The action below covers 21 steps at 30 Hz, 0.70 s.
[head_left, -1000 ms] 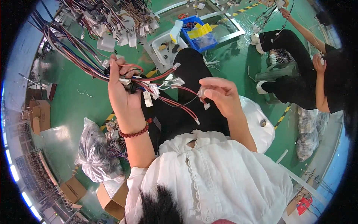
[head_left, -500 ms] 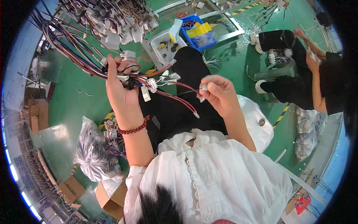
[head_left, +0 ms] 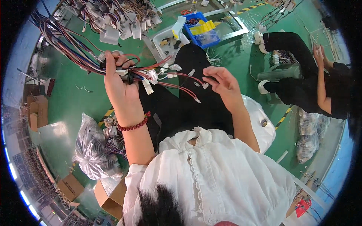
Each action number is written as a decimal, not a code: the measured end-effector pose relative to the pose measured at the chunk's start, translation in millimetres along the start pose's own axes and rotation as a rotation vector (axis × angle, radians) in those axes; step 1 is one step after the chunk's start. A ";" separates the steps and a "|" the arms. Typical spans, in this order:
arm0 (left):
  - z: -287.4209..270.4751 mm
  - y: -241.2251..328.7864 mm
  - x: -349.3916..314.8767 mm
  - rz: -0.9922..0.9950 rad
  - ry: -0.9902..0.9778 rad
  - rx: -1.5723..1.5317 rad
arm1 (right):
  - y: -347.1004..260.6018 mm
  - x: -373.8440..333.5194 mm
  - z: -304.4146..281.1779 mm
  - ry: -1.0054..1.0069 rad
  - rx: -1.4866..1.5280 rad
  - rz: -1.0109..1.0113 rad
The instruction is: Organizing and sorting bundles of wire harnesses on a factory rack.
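Observation:
My left hand [head_left: 122, 84], with a dark red bead bracelet at its wrist, is closed around a wire harness [head_left: 85, 64] of red, white, blue and black wires. Loose ends fan out to the right of the fist, tipped with white and clear plastic connectors. One white connector [head_left: 147, 86] hangs just below the bundle. My right hand [head_left: 225, 87] hovers by the wire ends with bent fingers apart, and nothing shows between them. Closest to it are a clear connector [head_left: 205, 86] by the thumb and a small pale connector [head_left: 191, 72] left of the fingertips.
A blue bin [head_left: 196, 42] and a white tray [head_left: 152, 39] with small parts stand ahead of my knee. More harnesses [head_left: 113, 19] hang at the upper left. Another person [head_left: 320, 79] sits at the right. Plastic bags [head_left: 90, 147] and a cardboard box [head_left: 109, 199] lie at lower left.
My right hand has let go of the pale connector and drawn slightly away, its fingers opening. The connector now hangs free on its wire. My left hand keeps its hold on the harness.

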<state>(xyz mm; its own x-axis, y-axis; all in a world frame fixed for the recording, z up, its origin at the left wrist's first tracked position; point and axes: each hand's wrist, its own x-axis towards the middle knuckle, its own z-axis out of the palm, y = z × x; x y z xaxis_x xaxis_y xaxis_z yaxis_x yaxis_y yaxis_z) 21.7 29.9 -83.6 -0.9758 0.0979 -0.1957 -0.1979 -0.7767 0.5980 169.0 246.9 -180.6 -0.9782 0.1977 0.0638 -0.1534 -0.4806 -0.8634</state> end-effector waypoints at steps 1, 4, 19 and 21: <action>0.3 -1.1 1.0 -0.009 -0.006 -0.006 | 1.7 0.5 0.1 -0.022 -0.062 0.040; -4.7 -3.2 5.5 0.006 -0.016 -0.022 | 11.4 0.9 7.3 -0.067 -0.118 0.159; -20.0 -0.7 17.5 0.166 0.007 0.003 | -19.4 -6.3 29.6 -0.069 0.003 0.206; -17.6 -1.8 14.8 0.180 0.017 0.013 | -19.0 -6.9 32.6 -0.006 0.023 0.202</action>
<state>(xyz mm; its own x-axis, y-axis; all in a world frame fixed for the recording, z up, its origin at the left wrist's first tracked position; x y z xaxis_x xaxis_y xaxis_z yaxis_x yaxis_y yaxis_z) 9.2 21.9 -101.3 -0.9939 -0.0526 -0.0972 -0.0212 -0.7727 0.6344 174.1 226.8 -148.3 -0.9902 0.0900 -0.1065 0.0431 -0.5292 -0.8474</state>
